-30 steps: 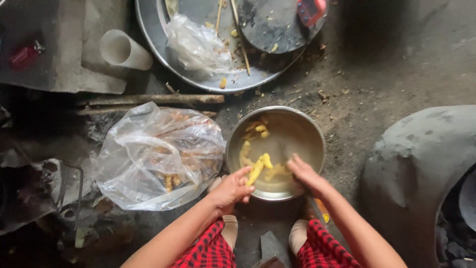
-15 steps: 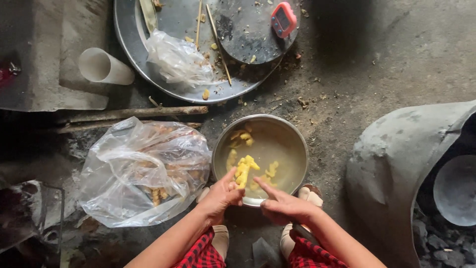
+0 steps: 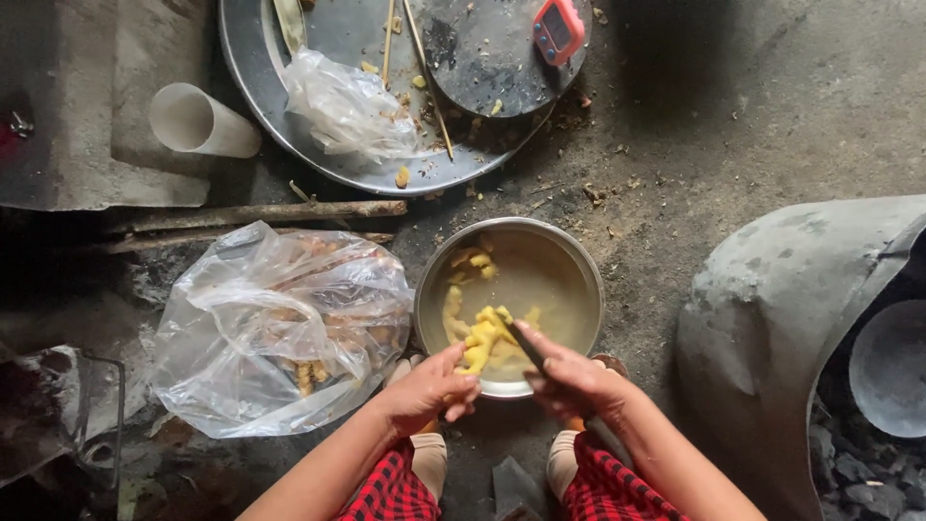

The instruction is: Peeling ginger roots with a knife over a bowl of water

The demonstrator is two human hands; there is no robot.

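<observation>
Steel bowl point(image 3: 569, 253) rim under hands: left hand point(image 3: 429, 389) grips yellow piece point(image 3: 478, 343), right hand point(image 3: 569, 379) grips knife point(image 3: 526, 347).

Counts on the ground

Two hands point(image 3: 424, 391) point(image 3: 569, 381), one bowl point(image 3: 569, 253) beyond the fingers, two bags point(image 3: 275, 328) point(image 3: 347, 106), one cup point(image 3: 198, 123), one tray point(image 3: 251, 87).

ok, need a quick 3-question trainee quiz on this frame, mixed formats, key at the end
1. True or false: the left hand holds a yellow peeled piece over the metal bowl.
2. What does the right hand grip? A) a cup B) a dark blade C) a stick
3. Fill in: the clear plastic bag lies to the person's ___ of the bowl.

Key: 1 true; 2 B; 3 left.
</observation>
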